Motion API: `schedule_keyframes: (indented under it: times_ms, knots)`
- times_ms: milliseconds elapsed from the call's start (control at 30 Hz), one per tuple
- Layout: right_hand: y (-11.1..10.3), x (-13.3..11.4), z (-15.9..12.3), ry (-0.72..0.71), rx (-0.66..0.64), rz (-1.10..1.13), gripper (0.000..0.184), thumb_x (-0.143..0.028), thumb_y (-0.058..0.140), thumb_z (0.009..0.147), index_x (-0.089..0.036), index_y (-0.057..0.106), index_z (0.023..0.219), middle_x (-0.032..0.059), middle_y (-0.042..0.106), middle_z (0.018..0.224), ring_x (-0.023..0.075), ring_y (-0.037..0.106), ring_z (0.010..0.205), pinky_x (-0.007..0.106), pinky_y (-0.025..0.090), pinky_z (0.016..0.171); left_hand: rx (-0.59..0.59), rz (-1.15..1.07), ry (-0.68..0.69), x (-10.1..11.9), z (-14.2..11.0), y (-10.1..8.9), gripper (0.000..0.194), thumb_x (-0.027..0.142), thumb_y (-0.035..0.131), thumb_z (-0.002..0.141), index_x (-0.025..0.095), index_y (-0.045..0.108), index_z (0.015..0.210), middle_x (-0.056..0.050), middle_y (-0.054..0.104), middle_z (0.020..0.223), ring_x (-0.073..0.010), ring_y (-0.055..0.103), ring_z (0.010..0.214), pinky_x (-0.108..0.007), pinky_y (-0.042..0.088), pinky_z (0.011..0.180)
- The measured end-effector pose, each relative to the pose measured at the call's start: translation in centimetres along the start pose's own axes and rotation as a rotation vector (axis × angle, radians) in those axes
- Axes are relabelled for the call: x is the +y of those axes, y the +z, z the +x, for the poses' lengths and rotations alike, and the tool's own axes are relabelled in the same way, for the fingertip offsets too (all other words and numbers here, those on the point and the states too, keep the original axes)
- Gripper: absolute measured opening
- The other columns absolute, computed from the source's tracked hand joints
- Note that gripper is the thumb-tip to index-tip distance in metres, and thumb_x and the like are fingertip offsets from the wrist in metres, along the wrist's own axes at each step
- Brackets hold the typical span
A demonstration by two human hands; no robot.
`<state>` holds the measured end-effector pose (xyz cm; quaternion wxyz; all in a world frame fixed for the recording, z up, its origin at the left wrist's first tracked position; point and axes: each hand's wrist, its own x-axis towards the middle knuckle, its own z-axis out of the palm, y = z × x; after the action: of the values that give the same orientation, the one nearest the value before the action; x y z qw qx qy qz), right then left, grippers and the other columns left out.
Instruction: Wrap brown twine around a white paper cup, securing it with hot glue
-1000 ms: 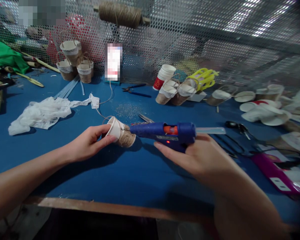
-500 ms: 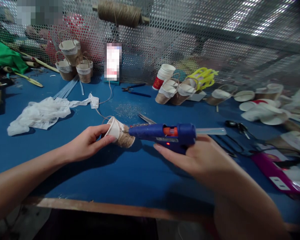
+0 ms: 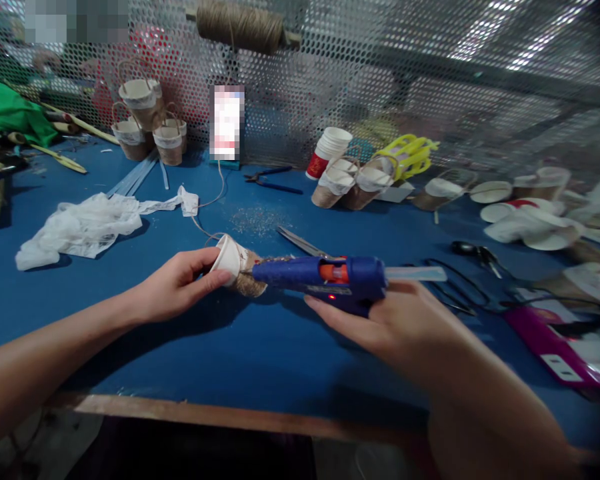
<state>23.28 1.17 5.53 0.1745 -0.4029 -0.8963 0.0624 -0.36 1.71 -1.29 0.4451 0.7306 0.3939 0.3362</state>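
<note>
My left hand (image 3: 193, 280) grips a white paper cup (image 3: 229, 259) by its rim, thumb outside and fingers toward the opening. The cup lies tilted on its side, its lower part wrapped in brown twine. In my right hand (image 3: 400, 320) is a blue hot glue gun (image 3: 325, 277) with a red light on and a clear glue stick out of its back. The gun's nozzle is at the cup's wall by the twine; whether it touches, I cannot tell. Scissors (image 3: 305, 241) lie partly hidden behind the gun. A strand of twine runs behind the cup.
White gauzy fabric (image 3: 87, 227) lies at left. Several twine-wrapped cups with handles (image 3: 170, 143) stand at the back. Pliers (image 3: 275, 183) lie behind scattered granules (image 3: 257, 220). A twine spool (image 3: 240, 28) hangs on the mesh. A purple power strip (image 3: 545, 347) and cables sit at right.
The glue gun has shifted slightly left and down along the cup, and more of the scissors shows behind it. My left hand still holds the cup in nearly the same place.
</note>
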Motion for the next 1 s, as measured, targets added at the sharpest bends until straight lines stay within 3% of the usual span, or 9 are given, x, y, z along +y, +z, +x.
schedule_keyframes:
  times_ms: [167, 233, 433, 633, 800, 1000]
  knots:
    - [0.2, 0.3, -0.1, 0.128, -0.025, 0.078, 0.032, -0.031, 0.035, 0.079, -0.02, 0.056, 0.057, -0.0008, 0.042, 0.045, 0.0111, 0.034, 0.042, 0.026, 0.031, 0.044, 0.003, 0.048, -0.004, -0.1, -0.1, 0.0, 0.026, 0.031, 0.044, 0.084, 0.014, 0.06, 0.097, -0.007, 0.063, 0.094, -0.019, 0.056, 0.085, -0.03, 0.043, 0.079]
    - [0.2, 0.4, -0.1, 0.135, -0.049, 0.097, 0.032, -0.032, 0.036, 0.079, -0.02, 0.053, 0.055, -0.0007, 0.045, 0.046, 0.0113, 0.037, 0.045, 0.025, 0.034, 0.046, 0.008, 0.08, 0.001, -0.2, 0.0, -0.1, 0.026, 0.032, 0.044, 0.084, 0.014, 0.06, 0.095, -0.007, 0.063, 0.091, -0.0189, 0.055, 0.083, -0.031, 0.044, 0.078]
    - [0.2, 0.7, -0.2, 0.211, -0.024, 0.1, 0.027, -0.034, 0.046, 0.077, -0.021, 0.047, 0.054, -0.003, 0.045, 0.046, 0.0104, 0.038, 0.045, 0.024, 0.034, 0.045, -0.019, 0.099, 0.059, -0.7, 0.0, -0.4, 0.024, 0.03, 0.044, 0.085, 0.016, 0.059, 0.098, -0.007, 0.061, 0.098, -0.0177, 0.055, 0.088, -0.029, 0.042, 0.083]
    - [0.3, 1.1, -0.2, 0.196, -0.001, 0.045, 0.037, -0.038, 0.044, 0.078, -0.021, 0.037, 0.046, -0.0036, 0.036, 0.042, 0.0096, 0.033, 0.041, 0.024, 0.029, 0.04, -0.032, 0.106, 0.095, -0.8, -0.1, -0.4, 0.024, 0.028, 0.044, 0.086, 0.015, 0.058, 0.099, -0.007, 0.061, 0.099, -0.0173, 0.055, 0.088, -0.029, 0.043, 0.082]
    - [0.4, 1.2, -0.3, 0.199, -0.023, 0.053, 0.032, -0.037, 0.046, 0.075, -0.021, 0.044, 0.049, -0.0029, 0.041, 0.043, 0.0102, 0.037, 0.043, 0.023, 0.031, 0.041, -0.027, 0.116, 0.1, -0.9, -0.1, -0.4, 0.024, 0.029, 0.043, 0.086, 0.013, 0.058, 0.097, -0.007, 0.061, 0.095, -0.0177, 0.055, 0.087, -0.03, 0.043, 0.082]
    - [0.3, 1.1, -0.2, 0.235, -0.034, 0.054, 0.038, -0.039, 0.044, 0.077, -0.021, 0.038, 0.044, -0.0031, 0.032, 0.041, 0.0099, 0.031, 0.041, 0.025, 0.026, 0.039, -0.031, 0.105, 0.114, -1.0, -0.2, -0.5, 0.022, 0.027, 0.044, 0.086, 0.015, 0.058, 0.098, -0.007, 0.06, 0.093, -0.0163, 0.054, 0.086, -0.029, 0.043, 0.082]
